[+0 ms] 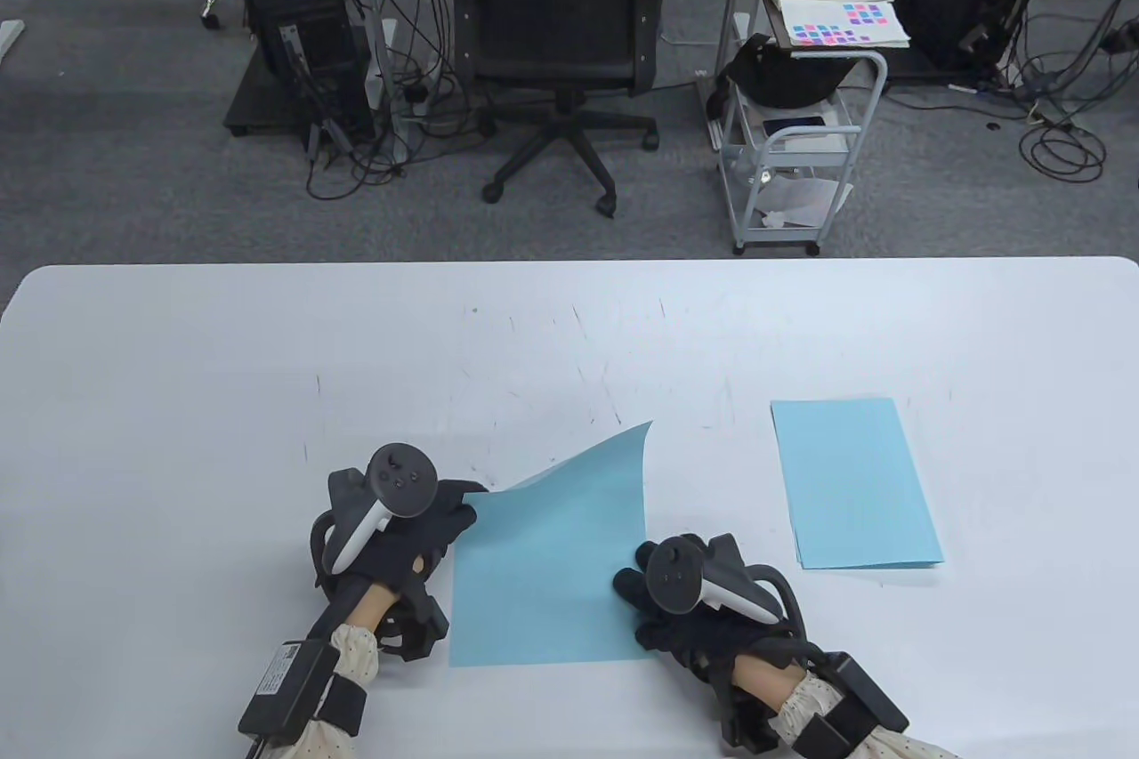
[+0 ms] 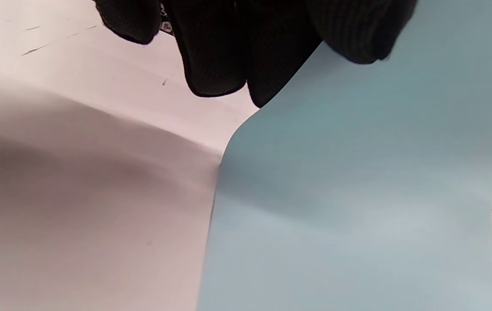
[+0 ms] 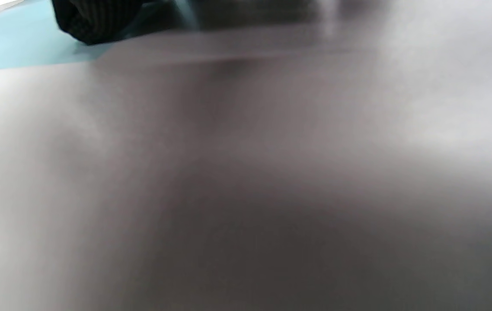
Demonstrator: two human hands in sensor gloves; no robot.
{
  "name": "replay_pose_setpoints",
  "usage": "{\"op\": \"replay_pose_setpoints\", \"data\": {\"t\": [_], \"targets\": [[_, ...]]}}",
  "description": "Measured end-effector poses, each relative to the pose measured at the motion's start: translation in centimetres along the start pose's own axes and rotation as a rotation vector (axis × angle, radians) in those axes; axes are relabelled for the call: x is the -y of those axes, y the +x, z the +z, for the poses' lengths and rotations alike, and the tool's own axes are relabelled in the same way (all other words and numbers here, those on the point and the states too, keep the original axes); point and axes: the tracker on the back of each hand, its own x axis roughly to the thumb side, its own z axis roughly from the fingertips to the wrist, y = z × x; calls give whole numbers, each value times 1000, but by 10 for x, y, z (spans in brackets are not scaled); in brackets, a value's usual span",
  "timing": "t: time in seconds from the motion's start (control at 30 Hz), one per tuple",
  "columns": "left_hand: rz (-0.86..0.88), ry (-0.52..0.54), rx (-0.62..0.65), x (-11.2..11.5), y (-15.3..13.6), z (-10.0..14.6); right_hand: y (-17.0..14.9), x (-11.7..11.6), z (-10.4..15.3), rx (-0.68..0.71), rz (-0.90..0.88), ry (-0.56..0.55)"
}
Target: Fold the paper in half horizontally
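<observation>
A light blue paper sheet (image 1: 552, 572) lies on the white table (image 1: 267, 350) near the front edge. My left hand (image 1: 445, 514) pinches its far left corner and holds it lifted, so the far edge curls up toward a raised point. In the left wrist view the gloved fingers (image 2: 349, 30) grip the sheet (image 2: 358, 194) from above. My right hand (image 1: 650, 608) rests on the sheet's right edge and holds it down. The right wrist view is blurred; it shows a fingertip (image 3: 94, 19) on a strip of blue paper (image 3: 8, 47).
A second light blue paper stack (image 1: 852, 483) lies flat on the table to the right. Beyond the table's far edge stand an office chair (image 1: 556, 20) and a small cart (image 1: 796, 145) with papers on it.
</observation>
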Motion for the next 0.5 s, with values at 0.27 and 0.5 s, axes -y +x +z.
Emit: {"op": "replay_pose_setpoints", "data": {"t": [0.27, 0.5], "targets": [[-43, -16, 13, 16, -12, 16, -1, 0, 0, 0, -15, 4], [-83, -19, 42, 23, -13, 24, -2, -1, -1, 1, -26, 3]]}}
